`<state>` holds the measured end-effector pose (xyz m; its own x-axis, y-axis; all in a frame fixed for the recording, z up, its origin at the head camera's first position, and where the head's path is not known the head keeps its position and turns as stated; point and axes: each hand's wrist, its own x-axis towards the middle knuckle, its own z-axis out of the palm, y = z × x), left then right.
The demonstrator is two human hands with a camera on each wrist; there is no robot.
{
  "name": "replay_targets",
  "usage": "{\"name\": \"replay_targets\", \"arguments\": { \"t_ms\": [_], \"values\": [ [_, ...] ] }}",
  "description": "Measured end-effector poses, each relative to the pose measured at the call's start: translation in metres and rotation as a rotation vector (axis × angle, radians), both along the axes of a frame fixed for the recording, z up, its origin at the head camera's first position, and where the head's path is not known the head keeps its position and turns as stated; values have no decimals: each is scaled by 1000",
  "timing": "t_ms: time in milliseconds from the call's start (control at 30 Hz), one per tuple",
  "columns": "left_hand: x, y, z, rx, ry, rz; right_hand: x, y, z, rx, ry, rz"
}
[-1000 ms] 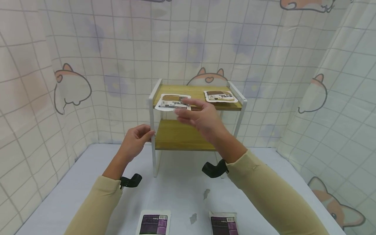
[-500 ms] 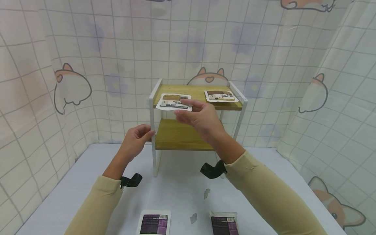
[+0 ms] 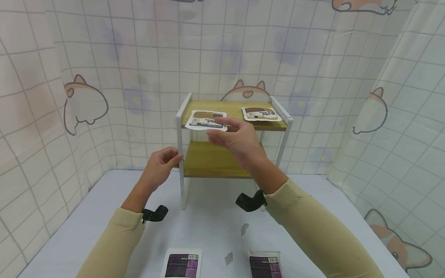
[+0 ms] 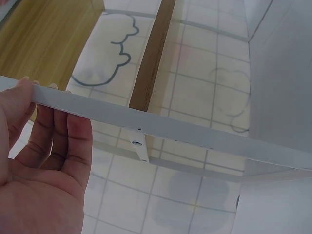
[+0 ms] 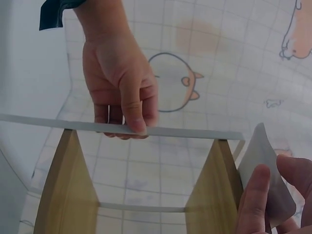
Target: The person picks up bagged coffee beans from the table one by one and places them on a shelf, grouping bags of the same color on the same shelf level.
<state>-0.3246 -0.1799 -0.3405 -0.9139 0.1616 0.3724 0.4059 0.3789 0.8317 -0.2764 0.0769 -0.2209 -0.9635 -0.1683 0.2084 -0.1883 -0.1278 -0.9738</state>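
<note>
A two-tier rack [image 3: 180, 170] with a white frame and wooden boards stands at the back of the table. My left hand [image 3: 174, 157] grips its front left post [image 4: 146, 124], fingers curled round it [image 4: 73, 141]; the right wrist view shows this hand [image 5: 119, 92] on the same bar. My right hand [image 3: 219, 129] pinches the near edge of a white and brown packet [image 3: 206, 120] at the front left of the top board, overhanging its front edge. The packet's pale underside [image 5: 265, 168] shows above my fingers [image 5: 256, 195]. A second such packet [image 3: 260, 113] lies flat at the top board's right.
Two packets with purple labels [image 3: 182, 264] [image 3: 265, 266] lie on the white table [image 3: 208, 227] near its front edge. The rack's lower board [image 3: 208, 160] is bare. Cat-patterned checked curtains [image 3: 87, 104] close in the back and both sides.
My right forearm has drifted slightly left and the pinched packet has shifted a touch further over the top board. My left hand has stayed on the post.
</note>
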Motion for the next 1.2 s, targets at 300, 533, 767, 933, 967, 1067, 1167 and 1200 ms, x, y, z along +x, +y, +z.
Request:
{"name": "replay_targets", "arguments": {
  "t_ms": [300,533,767,933,967,1067,1167,1200],
  "values": [
    [0,0,0,8,-8,1,-2,-2,-1,20,16,-20],
    [0,0,-1,0,-10,5,-5,-3,-1,4,4,-31],
    [-1,0,-2,17,-9,2,-8,-6,0,-17,-3,-28],
    [-1,0,-1,7,-6,6,-9,-7,0,-26,0,-39],
    [-1,0,-1,7,-5,4,-10,-7,0,-26,2,-43],
    [-1,0,-2,8,-5,3,-11,-8,0,-30,6,-50],
    [-1,0,-2,9,-6,1,-12,-9,0,-42,11,-53],
    [-1,0,-1,8,-5,3,-13,-10,0,-50,13,-51]
  ]
}}
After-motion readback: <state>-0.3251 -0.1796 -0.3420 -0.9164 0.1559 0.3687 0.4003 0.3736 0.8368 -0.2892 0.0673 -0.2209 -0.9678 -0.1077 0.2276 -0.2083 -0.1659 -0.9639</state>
